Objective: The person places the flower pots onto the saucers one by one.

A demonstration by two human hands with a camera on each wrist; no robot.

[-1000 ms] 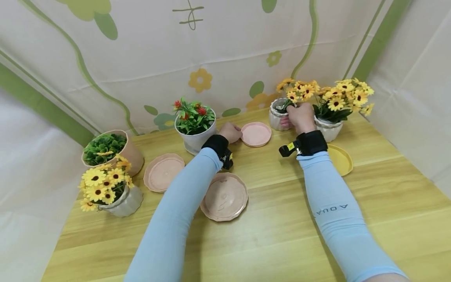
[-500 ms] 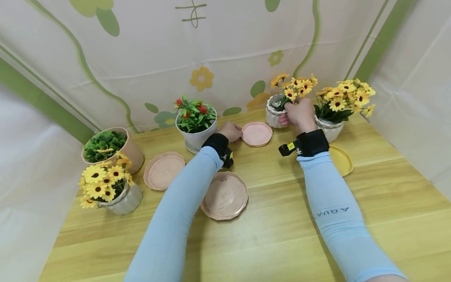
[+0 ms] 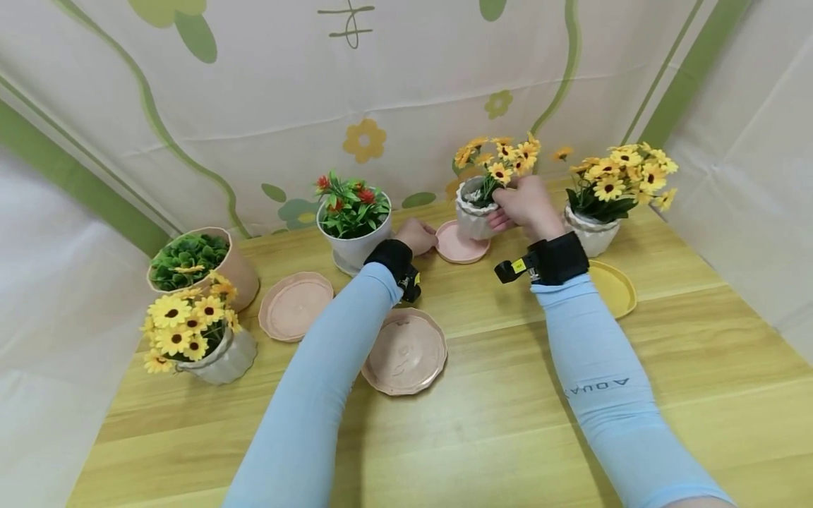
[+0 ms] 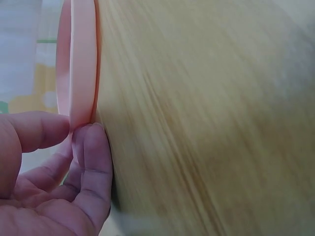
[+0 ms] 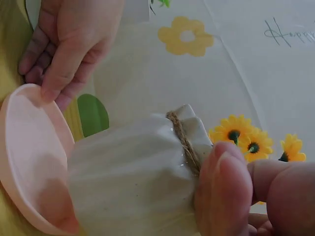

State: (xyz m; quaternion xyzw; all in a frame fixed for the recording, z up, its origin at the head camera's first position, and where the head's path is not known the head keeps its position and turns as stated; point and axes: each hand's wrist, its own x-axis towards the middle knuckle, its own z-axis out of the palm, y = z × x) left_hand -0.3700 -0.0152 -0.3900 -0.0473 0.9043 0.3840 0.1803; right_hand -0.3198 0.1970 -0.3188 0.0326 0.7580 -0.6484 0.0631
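Observation:
At the back of the table, my left hand [image 3: 416, 238] pinches the rim of a small pink saucer [image 3: 452, 247] between thumb and fingers. The saucer's edge [image 4: 82, 64] shows close up in the left wrist view. My right hand [image 3: 528, 206] grips the upper rim of a white fluted flowerpot [image 3: 471, 219] with yellow daisies [image 3: 502, 159]. A twine band runs below the rim of this pot [image 5: 133, 182] in the right wrist view. The pot is over the saucer, its base near the dish; whether they touch I cannot tell.
To the right stand another daisy pot [image 3: 593, 229] and a yellow saucer [image 3: 615, 288]. A red-flowered pot [image 3: 354, 247] is left of my left hand. Pink saucers [image 3: 295, 307] [image 3: 406, 353], a leafy pink pot [image 3: 238, 271] and a daisy pot [image 3: 225, 356] occupy the left side.
My right hand has carried the white flowerpot leftward, from beside the small pink saucer to over it. My left hand has stayed at the saucer's rim.

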